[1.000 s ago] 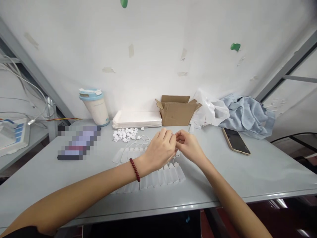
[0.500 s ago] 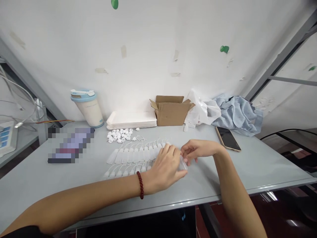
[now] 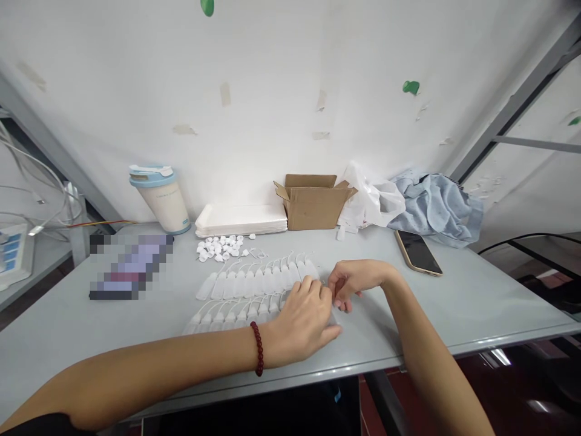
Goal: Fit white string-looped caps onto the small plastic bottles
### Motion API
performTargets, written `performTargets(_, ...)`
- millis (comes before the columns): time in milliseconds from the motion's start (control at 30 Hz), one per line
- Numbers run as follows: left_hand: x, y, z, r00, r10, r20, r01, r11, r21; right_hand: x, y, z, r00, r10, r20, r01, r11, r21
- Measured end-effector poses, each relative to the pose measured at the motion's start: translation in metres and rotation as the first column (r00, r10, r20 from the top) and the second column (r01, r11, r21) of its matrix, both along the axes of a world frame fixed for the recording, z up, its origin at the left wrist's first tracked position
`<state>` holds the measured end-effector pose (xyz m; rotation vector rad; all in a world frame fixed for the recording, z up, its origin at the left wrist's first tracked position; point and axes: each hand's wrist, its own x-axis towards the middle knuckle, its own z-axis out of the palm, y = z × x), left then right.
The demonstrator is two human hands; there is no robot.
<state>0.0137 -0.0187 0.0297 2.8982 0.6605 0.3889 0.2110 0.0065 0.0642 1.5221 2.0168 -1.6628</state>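
Note:
Two rows of translucent white tubes with looped strings lie on the grey table, a back row (image 3: 258, 281) and a front row (image 3: 227, 318). My left hand (image 3: 302, 321), with a red bead bracelet (image 3: 257, 348) at the wrist, lies over the right end of the front row, its fingers bent around a partly hidden clear tube. Touching or very near its fingertips, my right hand (image 3: 351, 281) has curled, closed fingers; what they pinch is too small and hidden to make out.
Behind the rows lie small white caps (image 3: 220, 247), a white stack (image 3: 242, 219), an open cardboard box (image 3: 315, 207) and a plastic bag (image 3: 372, 200). A cup (image 3: 163, 203) stands back left; a phone (image 3: 418, 253) and blue cloth (image 3: 438, 206) are at the right.
Both hands have shifted slightly toward the table's front edge. More of the back row's right end shows, and the clear tube under my left hand is more hidden.

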Motion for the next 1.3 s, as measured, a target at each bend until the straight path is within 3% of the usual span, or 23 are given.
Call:
performTargets(867,-0.007,-0.004,-0.001,0.999,0.028,-0.028,-0.026,0.995,0.091,-0.001,0.005,-0.006,1.0,-0.027,0.002,0.027,1.0,-0.014)
performTargets(967,-0.012,-0.003,0.002,1.0,0.024,-0.004,-0.023,0.995,0.097,0.002,0.005,-0.005,0.998,-0.062,-0.016,0.062,0.998,0.026)
performTargets(1067,-0.02,0.009,0.007,0.996,0.076,0.038,-0.08,0.992,0.102,0.006,0.007,-0.006,0.985,-0.155,-0.073,0.165,0.974,0.154)
performTargets(1133,-0.028,0.026,0.01,0.988,0.134,0.071,-0.141,0.984,0.105,0.011,0.011,-0.009,0.954,-0.262,-0.147,0.297,0.898,0.325)
performTargets(1167,-0.033,0.038,0.012,0.979,0.182,0.09,-0.191,0.974,0.118,0.014,0.014,-0.011,0.928,-0.332,-0.17,0.373,0.815,0.444)
performTargets(1233,-0.045,0.066,0.015,0.964,0.249,0.092,-0.261,0.952,0.158,0.022,0.022,-0.016,0.854,-0.488,-0.178,0.464,0.564,0.683)
performTargets(1267,-0.051,0.08,0.015,0.955,0.282,0.087,-0.294,0.941,0.168,0.026,0.027,-0.02,0.81,-0.566,-0.155,0.444,0.419,0.792)
performTargets(1300,-0.057,0.093,0.015,0.947,0.313,0.069,-0.32,0.932,0.171,0.031,0.031,-0.024,0.779,-0.611,-0.142,0.421,0.342,0.84)
